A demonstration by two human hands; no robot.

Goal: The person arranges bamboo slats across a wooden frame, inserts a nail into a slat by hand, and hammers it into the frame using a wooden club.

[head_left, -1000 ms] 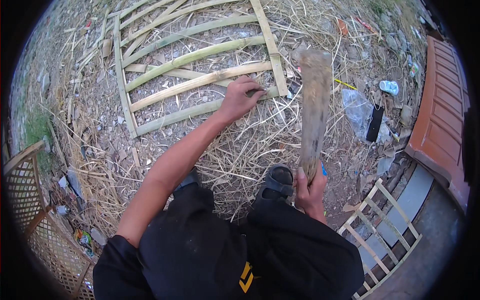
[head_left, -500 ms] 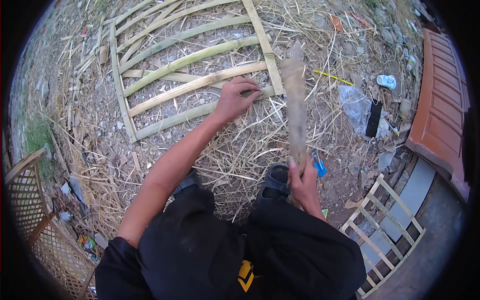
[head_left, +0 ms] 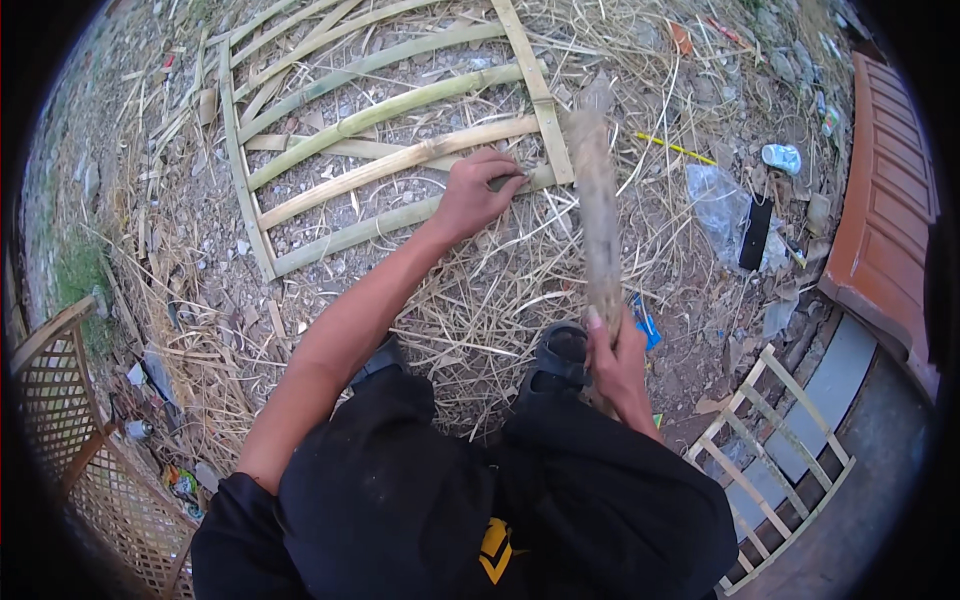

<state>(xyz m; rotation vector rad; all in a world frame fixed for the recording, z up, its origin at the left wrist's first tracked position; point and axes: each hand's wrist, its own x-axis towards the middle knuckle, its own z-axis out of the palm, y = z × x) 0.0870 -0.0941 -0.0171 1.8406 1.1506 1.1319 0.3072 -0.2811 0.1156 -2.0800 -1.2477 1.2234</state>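
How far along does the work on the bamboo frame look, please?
The split-bamboo lattice frame already has its slats laid across the side rails. The left hand presses the lower right corner, while the right hand has a grip on a rough wooden club. Whether every crossing is fixed cannot be told.

Your right hand (head_left: 618, 362) hides the wooden club's (head_left: 598, 215) grip, its blurred top unreadable, and the lattice panel (head_left: 70, 440) is cropped.

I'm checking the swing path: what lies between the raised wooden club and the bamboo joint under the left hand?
Nothing visible blocks it. The club in the right hand is raised beside the frame; only the left hand, pinching the slat at the corner joint, is close to that spot.
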